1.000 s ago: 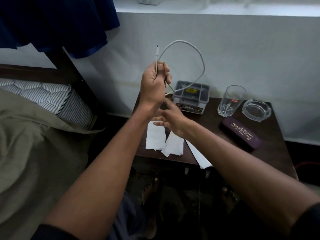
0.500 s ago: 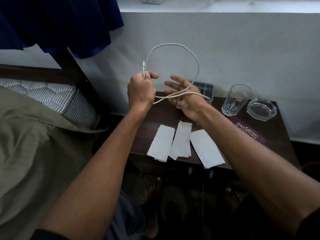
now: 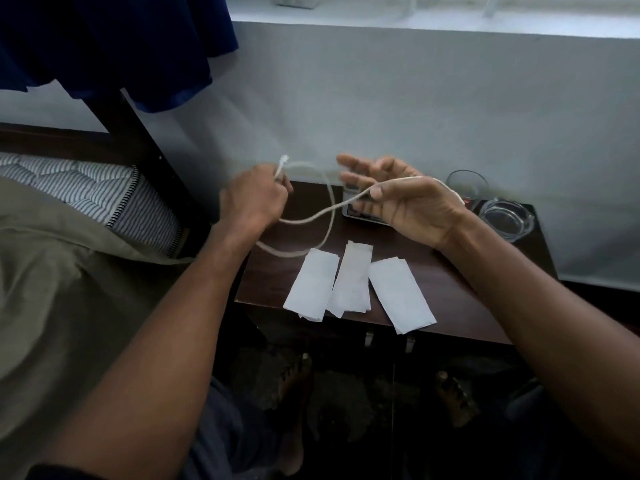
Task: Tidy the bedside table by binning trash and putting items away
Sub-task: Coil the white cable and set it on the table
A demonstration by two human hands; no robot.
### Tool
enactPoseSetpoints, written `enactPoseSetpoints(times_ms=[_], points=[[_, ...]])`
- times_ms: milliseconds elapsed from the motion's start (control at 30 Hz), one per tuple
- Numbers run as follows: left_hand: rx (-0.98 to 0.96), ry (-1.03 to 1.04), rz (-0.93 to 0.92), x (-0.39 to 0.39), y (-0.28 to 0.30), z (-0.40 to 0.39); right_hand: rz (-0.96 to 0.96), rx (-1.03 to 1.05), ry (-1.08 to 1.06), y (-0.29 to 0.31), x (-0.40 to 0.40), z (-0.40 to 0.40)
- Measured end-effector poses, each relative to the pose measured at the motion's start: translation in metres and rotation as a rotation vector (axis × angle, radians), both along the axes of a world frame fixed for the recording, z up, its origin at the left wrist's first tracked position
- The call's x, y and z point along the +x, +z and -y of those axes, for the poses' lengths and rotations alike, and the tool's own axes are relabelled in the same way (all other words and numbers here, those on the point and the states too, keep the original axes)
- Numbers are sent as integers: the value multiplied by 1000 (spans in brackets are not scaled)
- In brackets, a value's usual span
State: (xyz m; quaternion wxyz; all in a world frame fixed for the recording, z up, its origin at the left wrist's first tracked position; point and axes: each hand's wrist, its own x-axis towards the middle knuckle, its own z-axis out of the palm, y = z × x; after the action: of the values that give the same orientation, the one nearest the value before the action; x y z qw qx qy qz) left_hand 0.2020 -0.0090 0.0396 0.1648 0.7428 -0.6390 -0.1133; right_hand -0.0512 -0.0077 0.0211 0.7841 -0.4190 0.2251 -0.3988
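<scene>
My left hand is closed around one end of a white cable, whose plug sticks up above the fist. The cable runs right across my right hand, where the thumb presses it against the palm while the fingers are spread. A blurred loop of it hangs down to the dark bedside table. Three folded white tissues lie side by side near the table's front edge: left, middle, right. Both hands hover above the table's back half.
A grey box is mostly hidden behind my right hand. A drinking glass and a glass ashtray stand at the back right. The bed lies left; blue cloth hangs above it.
Both hands have dropped lower toward the table. The tall cable loop above them has collapsed and now hangs below. My right hand has turned palm up with the cable across it.
</scene>
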Motion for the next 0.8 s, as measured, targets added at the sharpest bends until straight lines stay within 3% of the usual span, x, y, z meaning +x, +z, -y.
enactPoseSetpoints(times_ms=[67, 167, 233, 300, 433, 533, 667, 800], points=[[160, -222, -40, -3, -7, 3, -154, -115, 143, 4, 0, -16], [296, -475, -411, -19, -8, -3, -527, -365, 410, -1, 8, -45], [367, -553, -580, -31, -5, -7, -674, -478, 591, -13, 23, -70], [396, -622, -587, -43, 0, -11, -785, -668, 646, -33, 41, -93], [296, -670, -384, -61, 10, -18, -1101, -1054, 523, -67, 55, -120], [353, -665, -511, -67, 15, -20, -1174, -1052, 550, -72, 53, -129], [658, -633, -721, -73, 19, -29, -1232, -905, 674, -69, 48, -136], [869, -659, -633, -80, 12, -40, -1208, -734, 821, -45, 42, -141]])
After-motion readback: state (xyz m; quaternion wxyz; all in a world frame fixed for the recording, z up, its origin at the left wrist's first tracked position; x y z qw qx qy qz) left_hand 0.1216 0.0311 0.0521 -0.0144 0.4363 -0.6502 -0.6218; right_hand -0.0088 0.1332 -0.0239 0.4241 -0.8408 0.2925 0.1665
